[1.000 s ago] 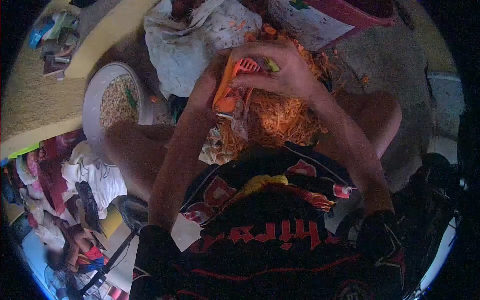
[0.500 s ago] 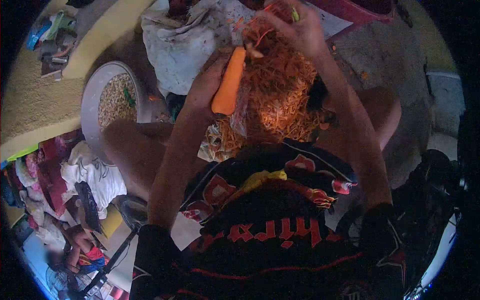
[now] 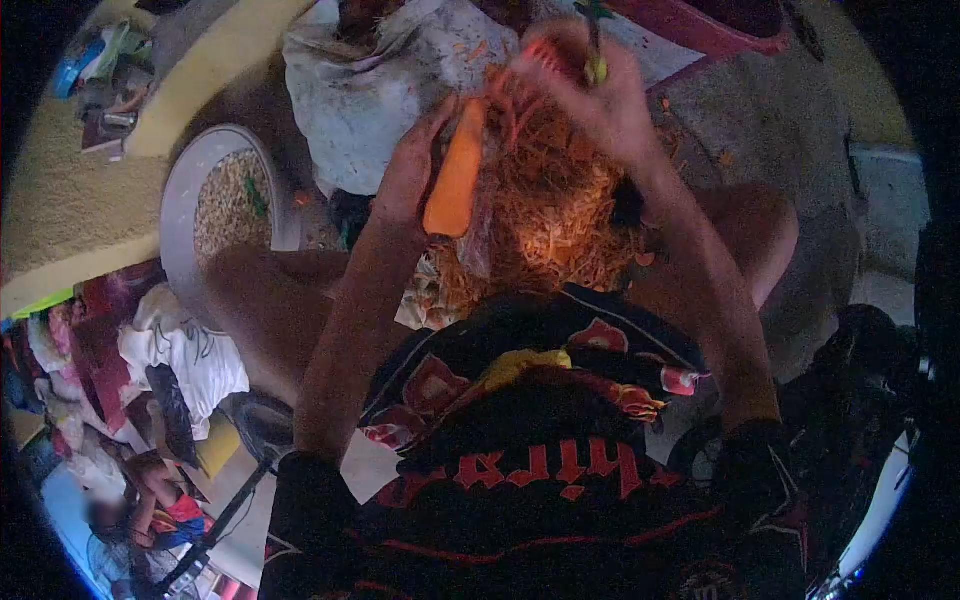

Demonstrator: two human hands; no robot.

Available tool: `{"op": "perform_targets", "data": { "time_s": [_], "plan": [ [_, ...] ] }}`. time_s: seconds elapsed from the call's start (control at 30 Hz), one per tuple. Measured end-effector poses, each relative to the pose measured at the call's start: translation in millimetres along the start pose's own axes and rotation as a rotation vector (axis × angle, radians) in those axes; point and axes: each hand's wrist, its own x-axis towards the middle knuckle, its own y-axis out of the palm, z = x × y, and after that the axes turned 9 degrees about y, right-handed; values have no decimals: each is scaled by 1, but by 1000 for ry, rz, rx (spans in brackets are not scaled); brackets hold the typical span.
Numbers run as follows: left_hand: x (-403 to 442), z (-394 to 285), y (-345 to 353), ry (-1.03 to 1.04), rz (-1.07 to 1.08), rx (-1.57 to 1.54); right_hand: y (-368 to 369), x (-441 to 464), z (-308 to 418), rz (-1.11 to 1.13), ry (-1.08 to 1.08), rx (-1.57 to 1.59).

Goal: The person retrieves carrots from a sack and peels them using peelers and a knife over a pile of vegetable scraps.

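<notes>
Orange, tapered carrot point(image 3: 455, 185), count one, lies in the left hand point(image 3: 408, 172), out in front of the body and just left of the orange heap. Left forearm runs forward and slightly inward from a black sleeve point(image 3: 315, 500); the hand is wrapped around the carrot's left side, grasping it, with some fingers hidden behind. Right forearm angles forward and inward; the right hand point(image 3: 608, 95) is farther from the body than the left, fingers curled about a red tool point(image 3: 540, 62), count one. Tool outline blurred; its exact form cannot be made out. A yellow-green piece point(image 3: 597, 70) shows at the right hand; whether it belongs to the tool cannot be told.

Carrot appearance: bright, smooth, broad end toward the body, narrower end pointing away, dark edge at the broad end.

Counts, surroundings: one heap of thin orange shreds point(image 3: 555, 225), strands too many to count, between the person's legs; one crumpled whitish sack point(image 3: 345, 115), beyond and left of the left hand; one dark red tub point(image 3: 750, 35), upper right; one pale round container point(image 3: 180, 195), left, holding many small beige pieces point(image 3: 222, 205) and one green item point(image 3: 256, 195).
</notes>
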Motion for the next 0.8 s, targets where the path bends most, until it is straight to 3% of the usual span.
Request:
{"op": "perform_targets", "data": {
  "time_s": [0.07, 0.13, 0.2, 0.23, 0.27, 0.33, 0.4, 0.47, 0.53, 0.63, 0.7, 0.77, 0.8],
  "plan": [
    [-5, -2, 14, 36, -21, -24, 14, -14, 13, 72, -64, -62],
    [-13, -1, 16, 57, -35, -40, 24, -23, 21, 171, -359, -117],
    [-18, 0, 9, 160, 214, -124, 25, -19, 18, 154, -385, -172],
    [-14, 3, 0, 156, 214, -125, 23, -15, 16, 137, -416, -231],
    [-4, 7, -12, 63, 219, -101, 18, -10, 15, 138, -414, -231],
    [-3, 8, -13, -27, 221, -79, 4, 4, 9, 12, 13, -67],
    [-4, 5, 2, -35, -24, 105, 2, 17, -7, -22, -11, -7],
    [1, 13, -7, 11, 64, -14, 3, 13, -15, -51, -43, 50],
    [-1, 13, -6, 55, 139, -136, 20, -14, 18, 169, -254, -322],
    [-12, 7, 5, 90, -49, -40, 26, -18, 17, 212, -296, -202],
    [-8, 15, -6, 172, 154, -156, 19, 2, -1, 235, -227, -238],
    [-1, 9, -6, 89, 59, -48, 10, 17, -16, 30, 5, 143],
    [2, 6, -5, 6, -34, 66, 8, 18, -13, 28, -2, 140]
  ]
}}
